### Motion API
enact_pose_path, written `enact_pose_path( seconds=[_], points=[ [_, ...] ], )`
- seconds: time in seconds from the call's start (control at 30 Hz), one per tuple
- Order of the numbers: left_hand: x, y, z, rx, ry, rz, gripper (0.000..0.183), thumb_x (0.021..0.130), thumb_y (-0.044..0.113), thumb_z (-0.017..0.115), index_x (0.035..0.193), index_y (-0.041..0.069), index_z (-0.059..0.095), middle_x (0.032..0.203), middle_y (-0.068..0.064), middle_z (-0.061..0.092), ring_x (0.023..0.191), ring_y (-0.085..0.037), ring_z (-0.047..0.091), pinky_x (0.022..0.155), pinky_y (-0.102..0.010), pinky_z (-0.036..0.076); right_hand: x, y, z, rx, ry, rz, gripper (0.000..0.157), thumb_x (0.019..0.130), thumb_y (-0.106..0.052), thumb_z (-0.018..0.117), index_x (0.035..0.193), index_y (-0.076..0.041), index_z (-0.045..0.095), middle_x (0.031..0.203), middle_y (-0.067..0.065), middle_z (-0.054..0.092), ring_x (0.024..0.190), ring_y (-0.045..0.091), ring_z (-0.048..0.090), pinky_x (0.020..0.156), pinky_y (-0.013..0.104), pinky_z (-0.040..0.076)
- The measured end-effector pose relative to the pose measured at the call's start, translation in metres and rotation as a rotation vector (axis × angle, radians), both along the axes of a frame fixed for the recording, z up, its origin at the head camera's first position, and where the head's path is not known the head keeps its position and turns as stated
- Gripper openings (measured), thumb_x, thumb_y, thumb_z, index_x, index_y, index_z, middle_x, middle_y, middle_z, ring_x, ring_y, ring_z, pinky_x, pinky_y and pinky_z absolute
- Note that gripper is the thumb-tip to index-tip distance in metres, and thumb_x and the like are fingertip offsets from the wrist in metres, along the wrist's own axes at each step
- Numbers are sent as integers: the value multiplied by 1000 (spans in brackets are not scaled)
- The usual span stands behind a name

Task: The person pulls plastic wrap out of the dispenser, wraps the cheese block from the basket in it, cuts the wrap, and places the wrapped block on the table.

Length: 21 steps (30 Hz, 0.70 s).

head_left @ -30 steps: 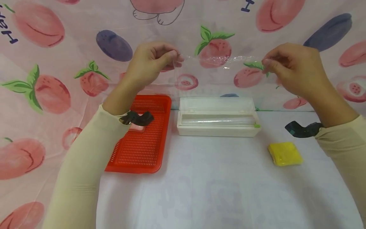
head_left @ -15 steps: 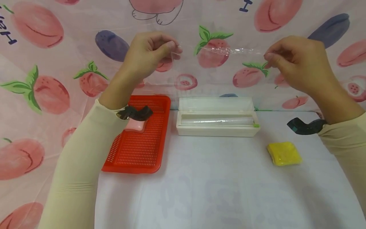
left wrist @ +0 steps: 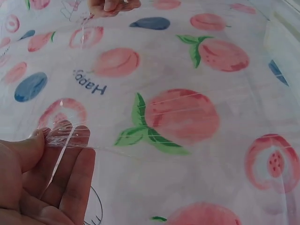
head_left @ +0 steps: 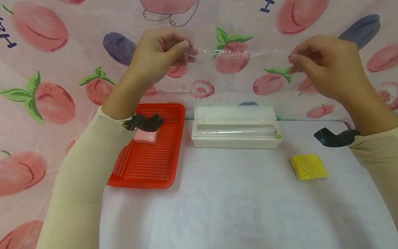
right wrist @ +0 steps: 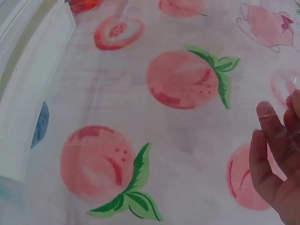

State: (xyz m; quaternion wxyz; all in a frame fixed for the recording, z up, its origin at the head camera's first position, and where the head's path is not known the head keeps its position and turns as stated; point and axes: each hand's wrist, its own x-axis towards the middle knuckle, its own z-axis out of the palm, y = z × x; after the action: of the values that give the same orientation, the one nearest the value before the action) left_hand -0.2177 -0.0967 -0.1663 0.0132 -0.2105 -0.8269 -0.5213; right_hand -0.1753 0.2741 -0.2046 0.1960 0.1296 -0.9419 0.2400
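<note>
A sheet of clear cling film is stretched between my two raised hands, its shiny upper edge running across the head view. My left hand pinches one corner between thumb and fingers; the left wrist view shows the film bunched at the fingertips. On the other side, my right hand pinches the opposite corner. Below the film stands a white dispenser box with its lid raised and a roll of film inside. The sheet's lower part is too transparent to follow.
A red perforated basket stands on the left with a pink block in it. To the right, a yellow wrapped block lies on the white table. A fruit-print cloth hangs behind.
Both hands have risen and spread slightly apart, carrying the cling film upward. The box, basket and yellow block have stayed in place.
</note>
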Motion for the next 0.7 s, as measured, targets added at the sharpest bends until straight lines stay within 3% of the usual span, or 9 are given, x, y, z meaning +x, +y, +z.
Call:
enact_pose_path(
  seconds=[0.1, 0.2, 0.33, 0.47, 0.57, 0.7],
  points=[
    [8, -2, -2, 4, 2, -39, 16, 101, 16, 64, 111, 9, 73, 106, -6, 77, 99, -17, 74, 92, -27, 58, 8, 1, -4, -83, -84, 27, 26, 103, -30, 60, 118, -10, 69, 97, -10, 68, 82, -18, 55, 73, -1, 40],
    [18, -7, -6, 0, 24, -89, 16, 100, 16, 65, 111, 7, 74, 104, -7, 77, 97, -18, 75, 91, -28, 59, 19, 1, -10, -162, -131, 113, 23, 103, -25, 60, 117, -9, 68, 97, -16, 65, 84, -11, 63, 77, -1, 44],
    [36, -15, -15, -10, 58, -190, 15, 100, 13, 65, 109, 3, 74, 99, -5, 78, 93, -19, 75, 87, -30, 60, 35, 3, -21, -181, -99, 305, 14, 102, -6, 59, 114, -3, 66, 102, -9, 67, 85, -4, 69, 81, 4, 49],
    [56, -24, -28, 22, 41, -351, 12, 98, 2, 64, 106, -3, 72, 95, -10, 77, 86, -24, 75, 82, -33, 62, 49, 9, -34, -186, -71, 493, 18, 96, 11, 58, 108, 1, 66, 103, -5, 68, 88, 1, 72, 80, 11, 54],
    [70, -28, -38, 31, 18, -472, 12, 97, -3, 63, 105, -4, 72, 93, -11, 76, 84, -26, 74, 81, -35, 62, 59, 17, -44, -210, -107, 569, 22, 94, 17, 58, 106, 0, 66, 102, -3, 69, 87, 3, 72, 79, 13, 56],
    [89, -31, -51, 10, -33, -573, 13, 96, -4, 65, 104, 1, 73, 94, -6, 77, 86, -23, 75, 80, -37, 62, 75, 26, -58, -243, -186, 616, 28, 92, 20, 58, 104, -3, 67, 93, -1, 69, 84, 6, 71, 80, 13, 56]
  ],
)
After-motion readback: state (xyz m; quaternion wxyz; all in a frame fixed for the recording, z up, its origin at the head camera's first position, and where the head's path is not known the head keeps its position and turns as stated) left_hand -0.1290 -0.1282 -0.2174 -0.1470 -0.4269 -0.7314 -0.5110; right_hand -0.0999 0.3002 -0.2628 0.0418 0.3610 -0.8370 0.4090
